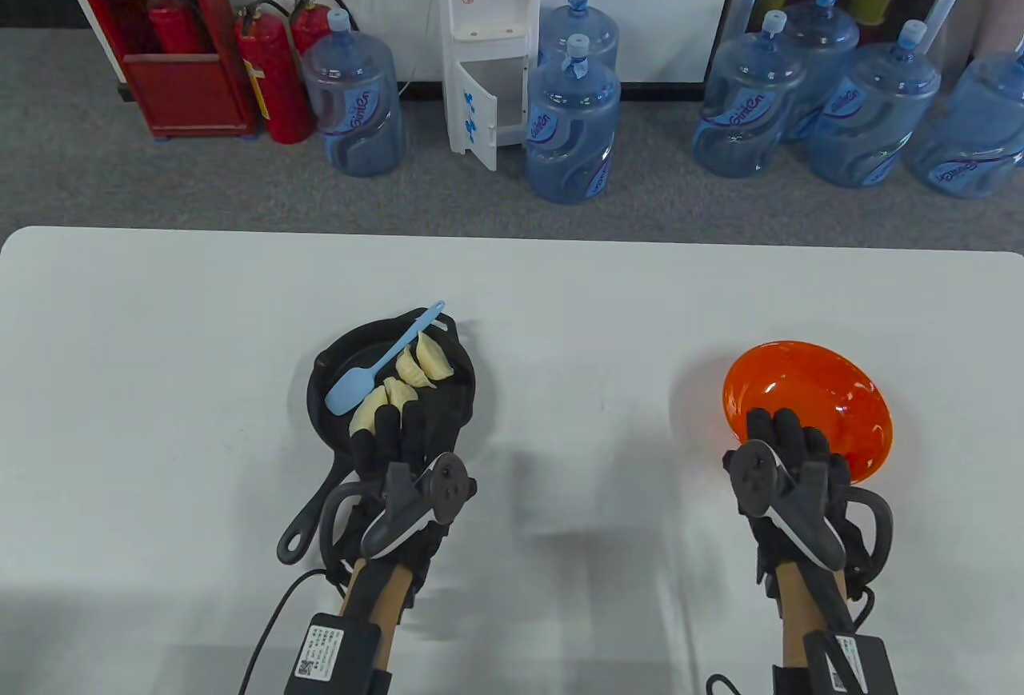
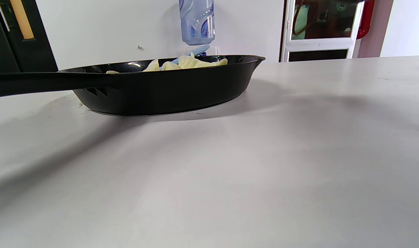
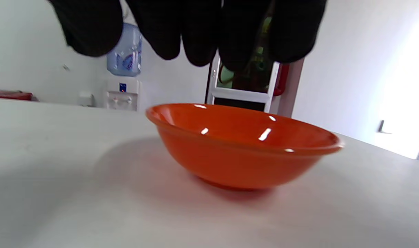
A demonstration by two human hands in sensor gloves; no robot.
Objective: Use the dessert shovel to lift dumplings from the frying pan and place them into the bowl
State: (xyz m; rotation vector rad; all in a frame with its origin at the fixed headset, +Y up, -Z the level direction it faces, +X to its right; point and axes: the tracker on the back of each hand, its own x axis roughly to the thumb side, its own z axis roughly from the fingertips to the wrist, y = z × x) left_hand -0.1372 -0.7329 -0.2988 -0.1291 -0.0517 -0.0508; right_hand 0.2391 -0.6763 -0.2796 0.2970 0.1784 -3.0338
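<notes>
A black frying pan (image 1: pixel 466 401) sits left of centre on the white table, its handle (image 1: pixel 308 515) pointing toward me. Several pale dumplings (image 1: pixel 424 363) lie in it. A light blue dessert shovel (image 1: pixel 386 361) rests across the pan, head down inside and handle over the far rim. My left hand (image 1: pixel 396 425) hovers over the pan's near rim with fingers extended, holding nothing. From the side, the left wrist view shows the pan (image 2: pixel 168 88), dumplings (image 2: pixel 188 62) and no fingers. My right hand (image 1: pixel 772 425) hangs above the near rim of the empty orange bowl (image 1: pixel 832 387), fingers (image 3: pixel 199 34) relaxed over the bowl (image 3: pixel 243 151).
The white table (image 1: pixel 560 311) stretches between pan and bowl. Cables trail from both wrists at the near edge. Beyond the far table edge, on the floor, stand water jugs (image 1: pixel 572 119), a dispenser and fire extinguishers.
</notes>
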